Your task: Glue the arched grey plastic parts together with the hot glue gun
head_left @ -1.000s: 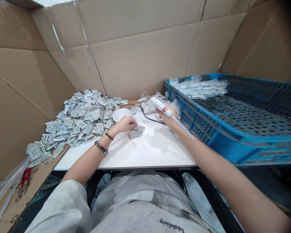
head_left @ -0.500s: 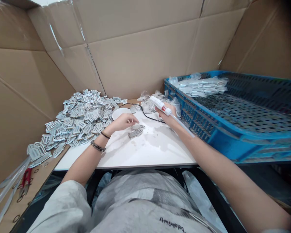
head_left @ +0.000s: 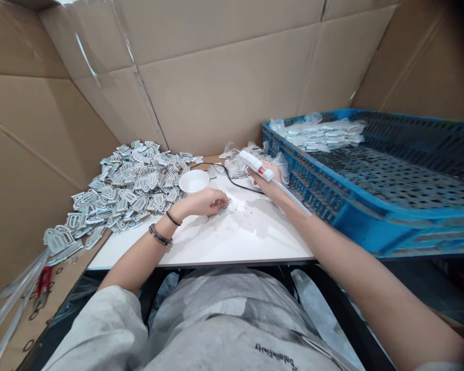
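My right hand [head_left: 268, 178] is wrapped round a white hot glue gun [head_left: 251, 161] with a red part on its side. Its tip points up and left, and a long translucent glue stick [head_left: 296, 200] trails from its back along my wrist. Below and left of it, my left hand [head_left: 211, 201] is lowered onto the white tabletop with fingers curled down and closed on the flat grey slotted pieces [head_left: 221, 211]. My fingers partly cover these pieces. A white bowl [head_left: 194, 181] stands just behind my left hand.
A large heap of similar slotted pieces [head_left: 135, 180] covers the left. On the right stands a blue crate [head_left: 355, 226] with stacked clear-bagged packs [head_left: 325, 135]. A black cable [head_left: 235, 184] crosses behind my hands. Red-handled snips [head_left: 42, 286] lie at lower left. Cardboard walls [head_left: 224, 93] enclose the table.
My left hand has moved right and down onto the grey pieces, and its fingers have closed over them. The bowl is less covered now. My right hand with the glue gun is nearly still.
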Motion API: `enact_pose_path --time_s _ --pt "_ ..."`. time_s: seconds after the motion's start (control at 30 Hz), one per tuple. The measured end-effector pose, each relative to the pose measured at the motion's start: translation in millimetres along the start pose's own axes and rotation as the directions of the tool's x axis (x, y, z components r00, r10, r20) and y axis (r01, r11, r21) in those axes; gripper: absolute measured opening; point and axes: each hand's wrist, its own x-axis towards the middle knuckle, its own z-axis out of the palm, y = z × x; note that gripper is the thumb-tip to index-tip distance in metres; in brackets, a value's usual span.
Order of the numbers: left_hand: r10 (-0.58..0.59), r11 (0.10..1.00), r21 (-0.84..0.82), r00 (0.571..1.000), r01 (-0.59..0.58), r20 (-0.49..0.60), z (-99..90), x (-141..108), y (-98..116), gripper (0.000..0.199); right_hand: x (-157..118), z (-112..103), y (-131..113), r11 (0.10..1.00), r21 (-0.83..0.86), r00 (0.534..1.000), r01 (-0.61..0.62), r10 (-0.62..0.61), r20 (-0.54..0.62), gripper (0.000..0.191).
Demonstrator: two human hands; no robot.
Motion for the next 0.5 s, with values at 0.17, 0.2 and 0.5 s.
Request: enact_pose_path --time_s 0.17,0.2,0.5 --pt "-0.126 0.989 0.04 0.962 0.139 -0.242 -8.3 -3 -12 0.034 0 0 0 1.0 -0.013 1.0 0.02 -0.02 -0.003 0.041" --pt "-0.156 0.977 0.088 0.935 0.193 -0.319 -10.8 -4 -16 0.032 0 1 0 1.0 -0.014 1.0 0.026 -0.027 -0.008 0.041" --pt "-0.409 0.786 0.304 0.821 0.539 -0.398 -9.4 -22 -63 0.034 -1 3 5 1.0 0.022 1.0 0.02 -0.021 0.0 0.039"
